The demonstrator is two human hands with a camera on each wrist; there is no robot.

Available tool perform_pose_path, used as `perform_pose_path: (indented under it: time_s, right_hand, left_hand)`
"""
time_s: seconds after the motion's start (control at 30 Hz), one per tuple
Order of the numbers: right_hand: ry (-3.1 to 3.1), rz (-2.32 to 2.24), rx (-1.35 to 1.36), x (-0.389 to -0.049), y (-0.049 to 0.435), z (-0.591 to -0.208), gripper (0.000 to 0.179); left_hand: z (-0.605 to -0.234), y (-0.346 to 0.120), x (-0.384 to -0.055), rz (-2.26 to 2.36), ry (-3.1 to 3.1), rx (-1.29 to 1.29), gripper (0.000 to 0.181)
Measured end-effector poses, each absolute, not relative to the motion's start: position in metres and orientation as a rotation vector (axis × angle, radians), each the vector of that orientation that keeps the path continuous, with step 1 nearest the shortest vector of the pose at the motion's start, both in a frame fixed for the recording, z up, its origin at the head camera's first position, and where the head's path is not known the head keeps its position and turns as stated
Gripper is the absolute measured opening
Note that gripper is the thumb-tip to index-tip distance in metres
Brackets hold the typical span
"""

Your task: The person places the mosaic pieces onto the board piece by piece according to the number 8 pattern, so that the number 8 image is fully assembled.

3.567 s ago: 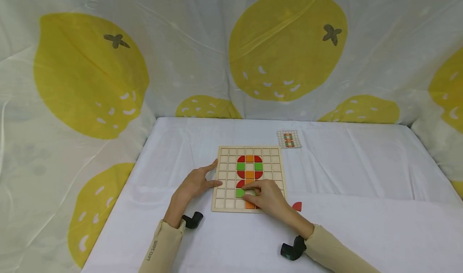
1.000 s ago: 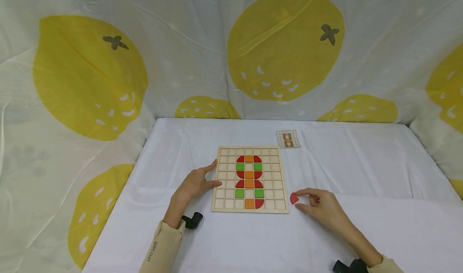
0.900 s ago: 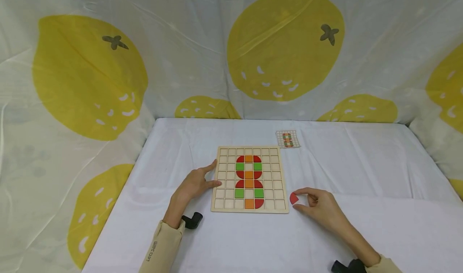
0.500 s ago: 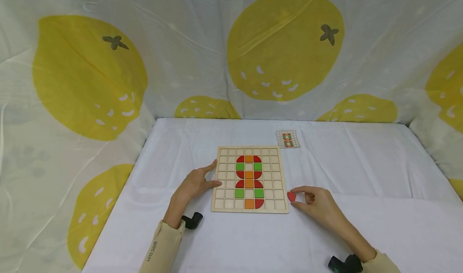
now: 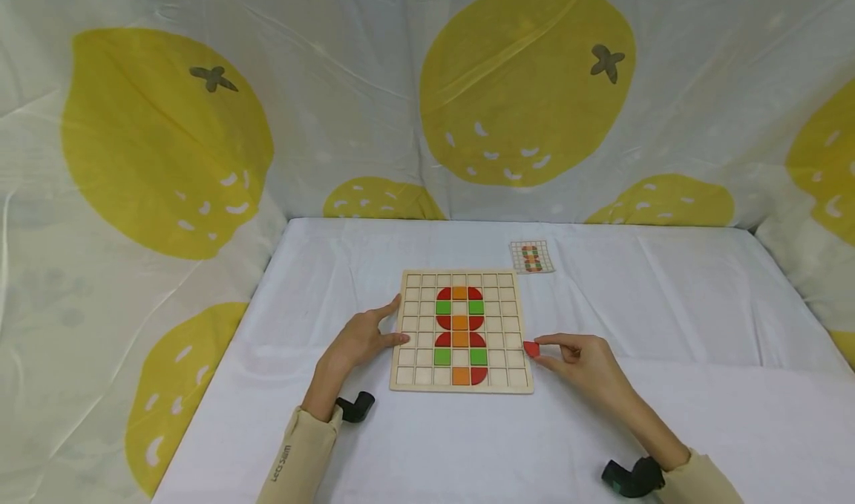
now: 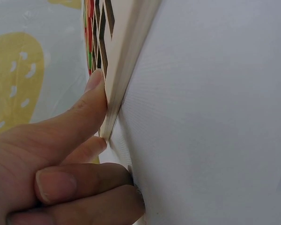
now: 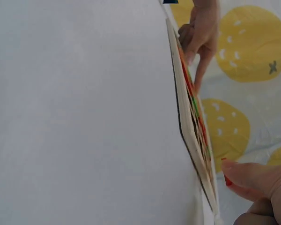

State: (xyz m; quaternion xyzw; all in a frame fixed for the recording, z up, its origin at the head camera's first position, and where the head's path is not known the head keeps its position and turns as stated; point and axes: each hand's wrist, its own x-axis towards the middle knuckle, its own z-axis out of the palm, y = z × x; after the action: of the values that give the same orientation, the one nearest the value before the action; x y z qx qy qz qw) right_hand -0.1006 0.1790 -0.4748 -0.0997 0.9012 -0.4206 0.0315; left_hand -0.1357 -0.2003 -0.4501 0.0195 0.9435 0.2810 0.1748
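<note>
A square wooden grid board [image 5: 508,326] lies on the white cloth, with red quarter-round, orange and green square tiles forming a figure eight. My left hand [image 5: 357,341] is at its left edge: the thumb rests on the rim and the index fingertip touches the side, as the left wrist view shows. The other fingers are bent beneath. Between thumb and index finger, my right hand [image 5: 584,359] pinches a red quarter-round tile [image 5: 531,349] by the board's right edge. In the right wrist view, that tile [image 7: 226,178] shows as a thin red sliver between the fingertips.
A small printed card [image 5: 532,257] with the same kind of figure lies behind the board's far right corner. A lemon-print curtain [image 5: 374,103] hangs behind and beside the table. Black wrist cameras [image 5: 634,478] sit at both cuffs.
My right hand left the board and picked up the red tile from the cloth. Over the last second it has turned the tile and brought it up and left. The left hand holds still.
</note>
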Motion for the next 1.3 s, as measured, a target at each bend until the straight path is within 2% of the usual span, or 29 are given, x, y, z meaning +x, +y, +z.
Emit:
perform_pose_path:
  time_s: [0.47, 0.8, 1.3]
  right_hand:
    - [2.434, -1.386, -0.727, -0.102, 0.104, -0.467, 0.021]
    - [2.476, -1.24, -0.762, -0.099, 0.077, -0.475, 0.022]
    - [2.512, -1.242, -0.721, -0.099, 0.069, -0.478, 0.02]
  left_hand:
    - [-0.452, -0.199, -0.137, 0.801, 2.689, 0.082, 0.082]
    - [-0.451, -0.199, -0.137, 0.824, 2.674, 0.064, 0.083]
    - [-0.45, -0.199, -0.136, 0.81, 2.665, 0.015, 0.083]
